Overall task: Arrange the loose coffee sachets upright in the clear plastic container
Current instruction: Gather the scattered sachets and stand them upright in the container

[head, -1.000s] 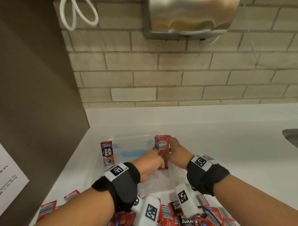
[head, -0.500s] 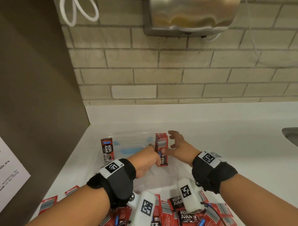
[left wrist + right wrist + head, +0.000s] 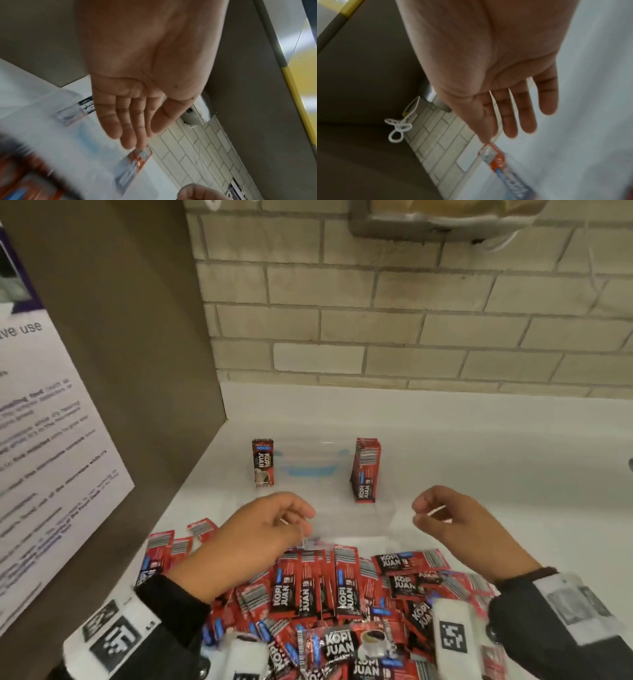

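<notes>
The clear plastic container (image 3: 383, 518) sits on the white counter in the head view. Inside, at its right wall, a stack of red coffee sachets (image 3: 366, 470) stands upright; one sachet (image 3: 263, 462) stands upright at the left wall. A heap of loose red sachets (image 3: 342, 594) lies in front of the container. My left hand (image 3: 270, 529) hovers over the container's near left corner, fingers relaxed and holding nothing. My right hand (image 3: 442, 517) hovers at the near right corner, also free. The wrist views show my left hand (image 3: 135, 121) and my right hand (image 3: 513, 115) with straight fingers.
A brown cabinet side (image 3: 130, 371) with a printed notice (image 3: 44, 457) stands close on the left. A brick wall (image 3: 411, 320) runs behind the counter, with a metal dispenser (image 3: 442, 217) mounted above. A few sachets (image 3: 171, 546) lie loose at the left.
Both hands have let go of the upright stack at the container's right wall and drawn back toward me. The head view has tilted down, showing more of the loose heap.
</notes>
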